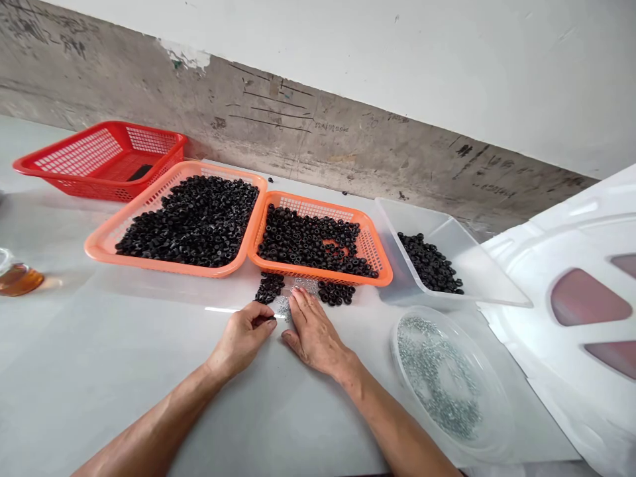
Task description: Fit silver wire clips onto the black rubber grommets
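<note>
My left hand (247, 336) is closed in a pinch at the table, with a small black part (271, 319) just showing at its fingertips. Palm down and fingers stretched, my right hand (314, 331) rests beside a scatter of tiny shiny metal pieces (283, 307). One small heap of black ring-shaped parts (269, 289) lies just beyond my left fingers. A second heap of black rings (336, 293) sits past my right fingertips. Right behind both heaps stands an orange basket (386, 273) holding many more black rings.
A larger peach basket (92, 246) full of black parts adjoins it, with a red basket (30, 165) behind. To the right are a clear bin (477, 255) of black rings and a round clear tub (497, 397) of shiny pieces. A glass of amber liquid (20, 279) stands far left.
</note>
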{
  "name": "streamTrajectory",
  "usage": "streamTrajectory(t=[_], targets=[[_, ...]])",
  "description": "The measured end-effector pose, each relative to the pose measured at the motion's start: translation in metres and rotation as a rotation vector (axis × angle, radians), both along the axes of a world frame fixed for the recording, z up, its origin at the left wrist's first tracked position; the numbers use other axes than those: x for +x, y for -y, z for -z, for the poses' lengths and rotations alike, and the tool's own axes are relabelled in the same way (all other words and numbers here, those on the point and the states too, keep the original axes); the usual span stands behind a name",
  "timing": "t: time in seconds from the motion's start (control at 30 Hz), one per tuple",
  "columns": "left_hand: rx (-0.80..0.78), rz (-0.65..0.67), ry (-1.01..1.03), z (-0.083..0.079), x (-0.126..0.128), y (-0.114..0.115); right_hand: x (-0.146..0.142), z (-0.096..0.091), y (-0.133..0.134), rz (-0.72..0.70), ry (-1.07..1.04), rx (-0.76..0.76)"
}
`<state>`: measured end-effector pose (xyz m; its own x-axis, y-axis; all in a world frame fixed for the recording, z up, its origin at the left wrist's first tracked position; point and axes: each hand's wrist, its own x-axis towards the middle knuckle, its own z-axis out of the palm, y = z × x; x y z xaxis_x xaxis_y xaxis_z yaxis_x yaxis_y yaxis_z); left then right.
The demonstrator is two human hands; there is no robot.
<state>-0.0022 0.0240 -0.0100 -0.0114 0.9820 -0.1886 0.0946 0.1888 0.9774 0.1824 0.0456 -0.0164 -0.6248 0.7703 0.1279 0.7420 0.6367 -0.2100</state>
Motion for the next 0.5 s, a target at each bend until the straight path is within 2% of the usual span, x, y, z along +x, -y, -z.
streamTrajectory(t=[0.33, 0.5], targets=[[0.000, -0.076, 0.034, -0.008, -0.002, -0.001, -0.008, -0.013, 0.006, -0.131, -0.004, -0.023], [-0.023, -0.069, 0.049, -0.007, 0.001, -0.001, 0.010, -0.023, 0.005, -0.116, -0.043, -0.005]])
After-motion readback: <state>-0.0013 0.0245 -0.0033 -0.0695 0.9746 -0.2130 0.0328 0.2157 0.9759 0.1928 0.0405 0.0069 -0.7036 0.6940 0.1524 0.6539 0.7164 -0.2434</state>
